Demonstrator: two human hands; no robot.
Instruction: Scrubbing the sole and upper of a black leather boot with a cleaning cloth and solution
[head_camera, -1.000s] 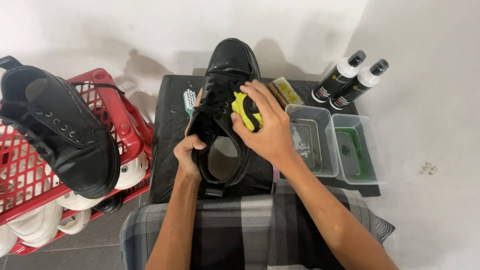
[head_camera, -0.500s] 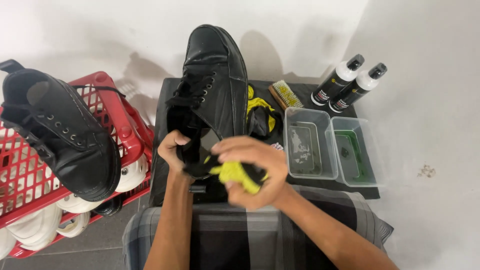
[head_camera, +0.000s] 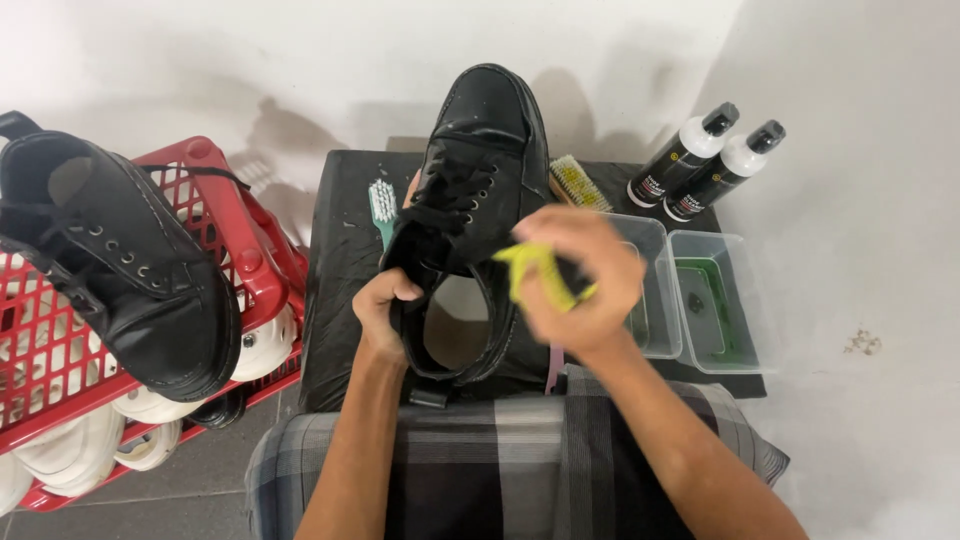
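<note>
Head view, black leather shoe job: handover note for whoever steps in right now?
Left hand: grips the collar of the black leather lace-up shoe, toe pointing away, over the black mat.
Right hand: holds a yellow-green cloth beside the shoe's opening; it is motion-blurred.
Nearby: white-bristled green brush left of the shoe, wooden brush to its right, two clear plastic tubs, two black-and-white bottles.
Second black shoe rests on the red plastic basket.
Done: shoe surface looks wet.
Left: wiping appears unfinished; second shoe untouched.
</note>
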